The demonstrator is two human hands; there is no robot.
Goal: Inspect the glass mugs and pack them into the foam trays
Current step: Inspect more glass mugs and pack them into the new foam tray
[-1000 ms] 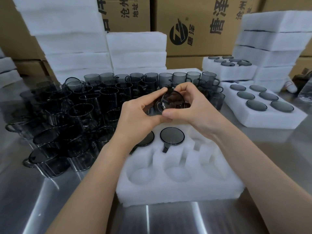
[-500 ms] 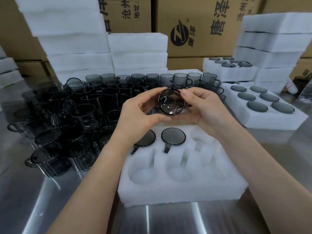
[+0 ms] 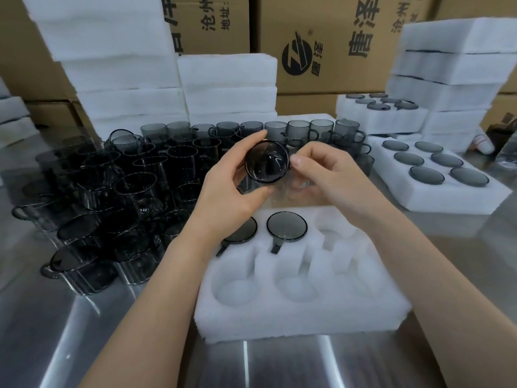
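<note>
A smoky grey glass mug (image 3: 267, 161) is held in the air above the foam tray (image 3: 302, 312), its round end turned toward me. My left hand (image 3: 229, 189) curls round its left side, thumb below and fingers over the top. My right hand (image 3: 327, 175) holds its right side with thumb and fingertips. In the tray's far row sit two mugs, bottoms up: one (image 3: 286, 226) in plain view, one (image 3: 243, 231) partly behind my left wrist. The tray's other pockets hold nothing.
Several loose grey mugs (image 3: 117, 197) crowd the steel table (image 3: 84, 331) at the left and back. A filled foam tray (image 3: 436, 175) lies at the right, another (image 3: 383, 107) behind it. Stacks of white foam (image 3: 123, 60) and cardboard boxes (image 3: 330, 43) line the back.
Both hands have turned the mug and shifted it slightly left. My right thumb has come off the lower rim to the mug's right edge.
</note>
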